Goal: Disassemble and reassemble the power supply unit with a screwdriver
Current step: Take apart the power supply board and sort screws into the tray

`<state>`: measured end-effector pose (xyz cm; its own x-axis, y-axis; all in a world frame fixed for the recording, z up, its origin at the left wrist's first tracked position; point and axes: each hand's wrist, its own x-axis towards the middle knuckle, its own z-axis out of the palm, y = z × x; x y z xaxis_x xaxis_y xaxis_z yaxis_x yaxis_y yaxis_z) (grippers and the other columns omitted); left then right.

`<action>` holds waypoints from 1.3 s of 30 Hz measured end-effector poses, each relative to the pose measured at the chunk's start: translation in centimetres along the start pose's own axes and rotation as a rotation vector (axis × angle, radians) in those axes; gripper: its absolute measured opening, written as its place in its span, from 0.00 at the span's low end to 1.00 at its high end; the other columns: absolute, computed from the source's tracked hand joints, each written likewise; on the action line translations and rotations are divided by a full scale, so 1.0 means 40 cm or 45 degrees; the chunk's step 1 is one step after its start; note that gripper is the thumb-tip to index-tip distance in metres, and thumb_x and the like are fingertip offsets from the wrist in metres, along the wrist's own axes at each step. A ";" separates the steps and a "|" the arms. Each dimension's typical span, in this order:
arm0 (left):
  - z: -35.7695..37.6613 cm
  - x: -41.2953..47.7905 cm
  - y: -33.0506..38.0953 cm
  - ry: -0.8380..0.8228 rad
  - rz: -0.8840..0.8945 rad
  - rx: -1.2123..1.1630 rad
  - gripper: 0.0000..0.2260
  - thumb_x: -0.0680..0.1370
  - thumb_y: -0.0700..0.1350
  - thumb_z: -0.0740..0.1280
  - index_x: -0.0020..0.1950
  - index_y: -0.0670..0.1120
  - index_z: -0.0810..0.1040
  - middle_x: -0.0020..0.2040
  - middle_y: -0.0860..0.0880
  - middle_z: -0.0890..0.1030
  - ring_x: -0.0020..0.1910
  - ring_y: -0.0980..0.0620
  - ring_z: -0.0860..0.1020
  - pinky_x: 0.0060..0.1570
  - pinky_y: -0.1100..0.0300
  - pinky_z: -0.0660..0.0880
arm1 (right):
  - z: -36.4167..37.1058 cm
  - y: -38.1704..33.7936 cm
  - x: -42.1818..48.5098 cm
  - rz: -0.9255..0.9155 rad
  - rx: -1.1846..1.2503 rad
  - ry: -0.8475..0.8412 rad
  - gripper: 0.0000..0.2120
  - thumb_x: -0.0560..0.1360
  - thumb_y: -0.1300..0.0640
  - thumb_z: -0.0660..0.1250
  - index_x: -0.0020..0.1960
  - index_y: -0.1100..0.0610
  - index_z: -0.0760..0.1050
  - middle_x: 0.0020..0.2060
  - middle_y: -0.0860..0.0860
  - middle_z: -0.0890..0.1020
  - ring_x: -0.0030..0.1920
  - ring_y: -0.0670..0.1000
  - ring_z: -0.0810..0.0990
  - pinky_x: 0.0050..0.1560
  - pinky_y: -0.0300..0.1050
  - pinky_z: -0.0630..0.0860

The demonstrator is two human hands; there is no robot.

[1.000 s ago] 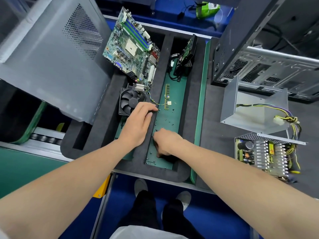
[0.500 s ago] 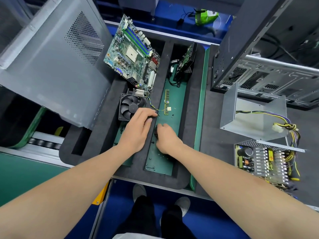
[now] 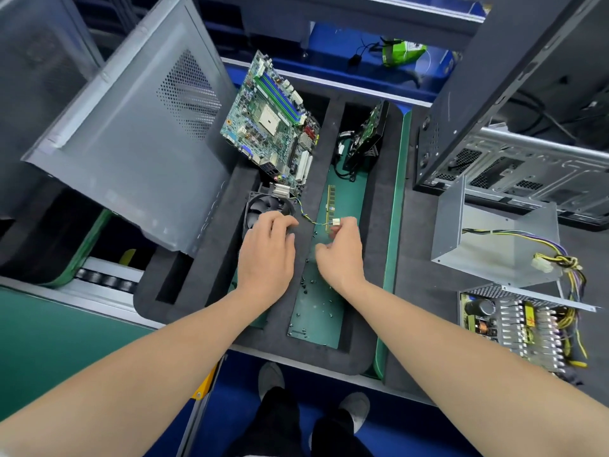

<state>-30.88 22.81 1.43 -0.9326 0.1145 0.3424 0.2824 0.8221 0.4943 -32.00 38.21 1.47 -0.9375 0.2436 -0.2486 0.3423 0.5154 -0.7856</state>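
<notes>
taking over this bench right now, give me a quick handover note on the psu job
Left grip: relaxed, resting on the cooler fan and the foam divider, holding nothing.
Right grip: fingers curled beside the fan's white plug; too blurred to tell whether it pinches anything.
Things: PSU cover and open PSU base lie apart on the right mat; loose screws are in the green tray slot. No screwdriver in view.
Done: cover off.
Left: refit the cover, drive the screws.
</notes>
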 end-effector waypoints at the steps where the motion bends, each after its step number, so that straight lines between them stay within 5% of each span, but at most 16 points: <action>1: -0.012 0.010 -0.002 0.054 -0.044 0.099 0.14 0.79 0.40 0.67 0.64 0.46 0.74 0.64 0.46 0.74 0.54 0.43 0.76 0.50 0.48 0.73 | -0.009 -0.012 0.004 -0.033 0.074 0.063 0.20 0.74 0.67 0.66 0.60 0.54 0.63 0.56 0.51 0.71 0.45 0.52 0.76 0.48 0.47 0.75; 4: -0.049 0.061 -0.029 0.033 -0.316 0.338 0.24 0.79 0.47 0.68 0.74 0.47 0.68 0.73 0.47 0.69 0.60 0.41 0.72 0.56 0.47 0.67 | -0.034 -0.058 0.028 -0.124 0.158 0.104 0.26 0.74 0.65 0.67 0.67 0.50 0.64 0.57 0.47 0.71 0.41 0.44 0.74 0.44 0.33 0.71; 7: -0.076 0.113 -0.070 -0.187 -0.403 0.447 0.24 0.82 0.53 0.67 0.75 0.46 0.68 0.69 0.45 0.73 0.62 0.40 0.71 0.59 0.47 0.65 | -0.042 -0.093 0.056 -0.167 0.011 -0.012 0.15 0.76 0.62 0.69 0.61 0.54 0.79 0.54 0.51 0.81 0.41 0.46 0.78 0.51 0.40 0.75; 12: -0.109 0.147 -0.097 -0.167 -0.367 -0.051 0.13 0.80 0.48 0.72 0.60 0.46 0.74 0.54 0.48 0.74 0.52 0.43 0.76 0.57 0.47 0.70 | -0.053 -0.109 0.057 -0.219 -0.067 0.025 0.09 0.77 0.64 0.69 0.50 0.53 0.86 0.48 0.50 0.85 0.38 0.41 0.79 0.45 0.29 0.70; 18: -0.134 0.215 -0.081 -0.144 -0.495 -0.306 0.12 0.76 0.48 0.76 0.57 0.49 0.79 0.50 0.52 0.77 0.47 0.47 0.80 0.51 0.45 0.80 | -0.094 -0.172 0.074 -0.224 0.161 0.009 0.10 0.77 0.57 0.70 0.54 0.46 0.83 0.42 0.43 0.86 0.39 0.43 0.85 0.48 0.42 0.81; 22: -0.141 0.261 -0.065 -0.088 -0.618 -0.410 0.14 0.74 0.48 0.79 0.57 0.47 0.85 0.50 0.50 0.84 0.51 0.52 0.82 0.58 0.51 0.79 | -0.102 -0.194 0.097 -0.285 0.008 -0.180 0.22 0.74 0.56 0.74 0.66 0.44 0.78 0.58 0.45 0.83 0.47 0.44 0.84 0.47 0.45 0.81; 25: -0.161 0.316 -0.058 -0.017 -0.714 -0.505 0.15 0.72 0.51 0.80 0.56 0.45 0.87 0.51 0.50 0.86 0.52 0.54 0.83 0.59 0.58 0.78 | -0.089 -0.198 0.108 -0.398 -0.248 -0.359 0.42 0.69 0.49 0.81 0.78 0.47 0.67 0.72 0.50 0.75 0.68 0.52 0.76 0.66 0.50 0.75; 27: -0.168 0.351 -0.052 -0.032 -0.799 -0.561 0.16 0.72 0.52 0.80 0.55 0.45 0.88 0.54 0.50 0.87 0.55 0.53 0.82 0.59 0.58 0.78 | -0.077 -0.200 0.112 -0.484 -0.307 -0.384 0.51 0.66 0.45 0.84 0.81 0.48 0.61 0.76 0.51 0.70 0.74 0.52 0.70 0.72 0.49 0.68; 31: -0.174 0.386 -0.053 -0.165 -1.048 -0.883 0.16 0.72 0.52 0.81 0.55 0.45 0.88 0.56 0.47 0.86 0.57 0.49 0.82 0.59 0.51 0.80 | -0.076 -0.201 0.134 -0.496 -0.244 -0.238 0.54 0.64 0.46 0.85 0.81 0.49 0.60 0.72 0.51 0.68 0.71 0.50 0.69 0.67 0.43 0.67; 36: -0.184 0.419 -0.048 -0.274 -1.025 -1.195 0.08 0.83 0.48 0.69 0.54 0.45 0.84 0.47 0.48 0.86 0.38 0.53 0.80 0.37 0.61 0.82 | -0.103 -0.192 0.163 -0.481 -0.201 -0.123 0.48 0.60 0.46 0.86 0.75 0.51 0.68 0.67 0.48 0.73 0.65 0.51 0.76 0.66 0.53 0.76; 39: -0.193 0.410 -0.074 -0.214 -0.848 -0.941 0.11 0.83 0.41 0.62 0.60 0.49 0.83 0.51 0.51 0.87 0.50 0.50 0.84 0.55 0.56 0.82 | -0.123 -0.166 0.178 -0.287 -0.051 -0.008 0.47 0.58 0.40 0.85 0.72 0.47 0.71 0.65 0.45 0.77 0.60 0.49 0.80 0.60 0.47 0.76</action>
<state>-45.27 17.93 11.75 -0.9548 -0.1181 -0.2728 -0.2921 0.2023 0.9348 -40.66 40.56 7.71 -0.9908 0.1136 -0.0728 0.1262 0.5883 -0.7988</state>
